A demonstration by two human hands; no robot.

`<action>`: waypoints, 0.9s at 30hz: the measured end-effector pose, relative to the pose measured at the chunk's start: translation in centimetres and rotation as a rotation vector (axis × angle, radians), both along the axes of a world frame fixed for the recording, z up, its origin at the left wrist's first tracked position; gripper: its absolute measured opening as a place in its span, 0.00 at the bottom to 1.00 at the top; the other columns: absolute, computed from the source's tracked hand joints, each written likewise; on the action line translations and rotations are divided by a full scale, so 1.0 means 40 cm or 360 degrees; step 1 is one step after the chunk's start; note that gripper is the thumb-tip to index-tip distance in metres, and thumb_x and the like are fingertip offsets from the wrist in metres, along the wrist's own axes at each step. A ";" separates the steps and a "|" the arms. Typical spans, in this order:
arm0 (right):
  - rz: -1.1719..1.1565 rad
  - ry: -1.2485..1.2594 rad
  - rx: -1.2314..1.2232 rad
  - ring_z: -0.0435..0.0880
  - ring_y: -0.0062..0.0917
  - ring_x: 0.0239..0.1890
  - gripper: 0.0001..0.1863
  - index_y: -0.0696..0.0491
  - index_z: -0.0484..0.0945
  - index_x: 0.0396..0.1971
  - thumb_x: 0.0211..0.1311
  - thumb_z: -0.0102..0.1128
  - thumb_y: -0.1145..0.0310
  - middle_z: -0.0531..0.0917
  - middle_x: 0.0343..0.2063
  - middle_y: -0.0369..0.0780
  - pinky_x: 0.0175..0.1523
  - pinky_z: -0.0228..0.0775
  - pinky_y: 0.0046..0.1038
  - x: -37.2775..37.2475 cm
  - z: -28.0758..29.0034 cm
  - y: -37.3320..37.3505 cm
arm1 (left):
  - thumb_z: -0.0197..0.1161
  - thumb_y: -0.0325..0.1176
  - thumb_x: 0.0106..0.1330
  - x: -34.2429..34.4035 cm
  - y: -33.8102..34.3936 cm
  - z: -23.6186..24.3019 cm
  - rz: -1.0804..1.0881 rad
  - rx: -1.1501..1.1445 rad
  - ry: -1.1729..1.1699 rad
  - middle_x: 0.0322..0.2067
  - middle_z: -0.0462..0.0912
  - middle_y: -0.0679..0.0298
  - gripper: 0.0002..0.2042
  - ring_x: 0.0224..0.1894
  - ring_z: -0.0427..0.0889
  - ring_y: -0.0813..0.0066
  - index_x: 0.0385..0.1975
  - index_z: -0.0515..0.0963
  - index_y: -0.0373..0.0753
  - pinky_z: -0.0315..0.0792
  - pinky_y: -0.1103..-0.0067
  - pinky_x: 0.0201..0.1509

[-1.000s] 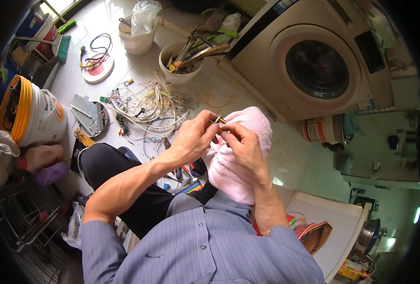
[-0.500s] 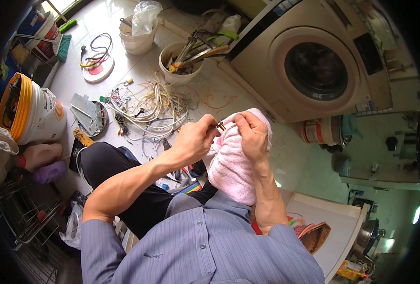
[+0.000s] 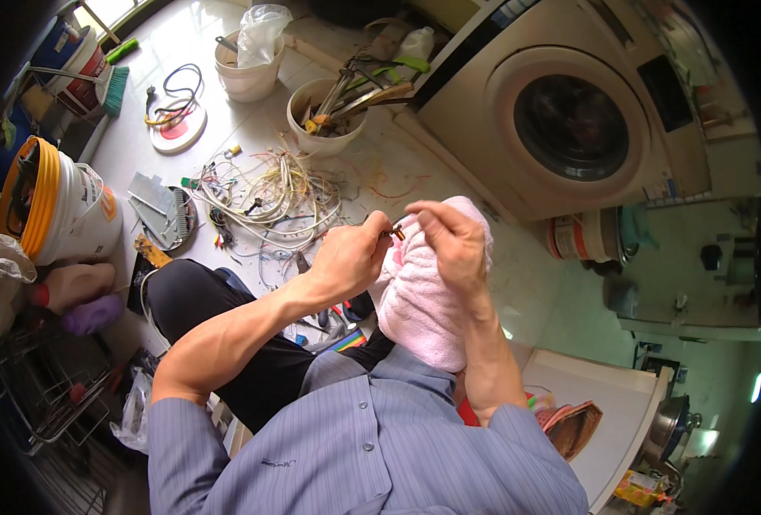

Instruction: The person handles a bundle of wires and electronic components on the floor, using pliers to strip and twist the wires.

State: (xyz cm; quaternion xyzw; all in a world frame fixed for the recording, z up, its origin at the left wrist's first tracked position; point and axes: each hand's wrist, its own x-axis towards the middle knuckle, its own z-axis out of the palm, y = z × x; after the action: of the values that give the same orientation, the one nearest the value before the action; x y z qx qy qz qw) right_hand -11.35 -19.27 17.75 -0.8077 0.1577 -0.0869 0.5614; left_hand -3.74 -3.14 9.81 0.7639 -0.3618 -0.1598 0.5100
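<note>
My left hand [image 3: 352, 256] pinches a small dark piece with brass-coloured prongs [image 3: 398, 233] between thumb and fingers. Just right of it is my right hand [image 3: 451, 240], its fingers curled and their tips drawn together near the piece. Whatever those tips hold, if anything, is too small to make out. Beneath both hands a pink towel [image 3: 423, 309] drapes over my right knee. On the floor beyond my left hand lies a tangle of pale cables and thin coloured wires [image 3: 281, 193]. Several hand tools [image 3: 333, 322], partly hidden by my left forearm, lie between my legs.
A white bucket of tools [image 3: 324, 120] stands ahead, beside another bucket with a plastic bag [image 3: 247, 69]. The washing machine [image 3: 492, 163] fills the far right. At left are a white and orange bucket [image 3: 80, 210] and metal parts [image 3: 161, 206]. A white cabinet [image 3: 582, 386] stands at my right.
My right hand's fingertips have shifted left and slightly up, above the small piece. My left hand stays almost in place, still gripping it.
</note>
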 end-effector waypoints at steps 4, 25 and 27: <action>0.0056 -0.0202 -0.0971 0.84 0.31 0.27 0.09 0.56 0.86 0.44 0.69 0.61 0.71 0.88 0.29 0.42 0.34 0.73 0.29 -0.013 -0.065 -0.068 | 0.60 0.27 0.72 -0.005 -0.009 -0.011 0.0075 -0.0319 0.0425 0.32 0.88 0.51 0.07 0.32 0.90 0.65 0.42 0.73 0.31 0.82 0.74 0.36; 0.0438 0.0156 -0.0923 0.82 0.41 0.25 0.05 0.59 0.80 0.30 0.63 0.59 0.73 0.81 0.23 0.48 0.32 0.72 0.36 -0.066 -0.050 -0.062 | 0.60 0.31 0.73 0.010 -0.002 0.025 0.0233 -0.0538 0.0667 0.29 0.89 0.53 0.09 0.30 0.90 0.67 0.40 0.76 0.30 0.81 0.74 0.35; 0.0655 0.0240 -0.0552 0.80 0.32 0.23 0.06 0.59 0.80 0.31 0.64 0.59 0.73 0.79 0.20 0.45 0.32 0.71 0.32 -0.070 -0.012 -0.029 | 0.61 0.32 0.72 0.019 -0.003 0.008 0.0357 -0.0440 0.0671 0.29 0.88 0.51 0.09 0.29 0.89 0.62 0.40 0.76 0.30 0.81 0.72 0.35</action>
State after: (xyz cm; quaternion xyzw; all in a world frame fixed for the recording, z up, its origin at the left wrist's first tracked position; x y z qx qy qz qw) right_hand -14.14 -20.44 17.25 -0.9109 0.0143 0.0636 0.4074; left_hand -3.00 -3.24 10.12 0.6721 -0.1793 -0.2068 0.6880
